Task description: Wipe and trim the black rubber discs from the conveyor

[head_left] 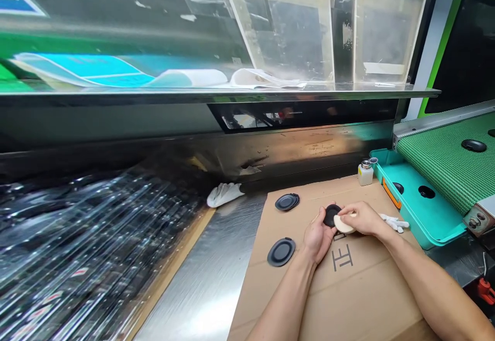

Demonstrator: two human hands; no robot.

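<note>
Right then, we had both hands at work above the brown cardboard sheet [294, 302], close together near its middle. Our left hand [317, 238] grasped a black disc [330, 215] by its edge, face up, and our right hand [362, 218] pinched a cream pad [344, 225] that overlapped the disc's near right edge; how firmly it pressed, we could not tell. To the left on the cardboard lay a far pile of black discs [285, 203] and a near pile of black discs [281, 252]. Just beyond our right wrist sat a crumpled white bundle [395, 223], near the teal tray [425, 218] with its orange handle [391, 192]. A small white bottle [365, 175] stood upright at the cardboard's far right corner, beside the tray.
</note>
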